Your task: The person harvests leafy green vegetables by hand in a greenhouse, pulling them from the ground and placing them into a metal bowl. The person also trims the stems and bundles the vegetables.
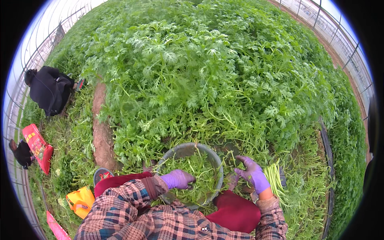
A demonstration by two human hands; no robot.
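Observation:
A round grey tub point(221, 168) stands between my knees, with loose leafy greens point(199, 168) in it. My left hand point(179, 179), in a purple glove with dark, soiled fingertips, is over the tub's left side. Its fingers are curled down at the greens, and I cannot tell whether they grip any. My right hand point(253, 174), gloved the same way, is to the right of the tub with thumb and fingers apart and nothing between them. Just beyond its wrist lies a bundle of green stems point(273, 178), cut ends pointing away from me.
Dense leafy plants point(192, 69) fill the bed ahead. A bare soil strip point(103, 129) runs along the left. Nearby are a small bowl point(97, 177) with red items and an orange bag point(80, 202). Farther left are a red sack point(38, 148) and two crouching people point(49, 90). Black edging point(329, 156) borders the right.

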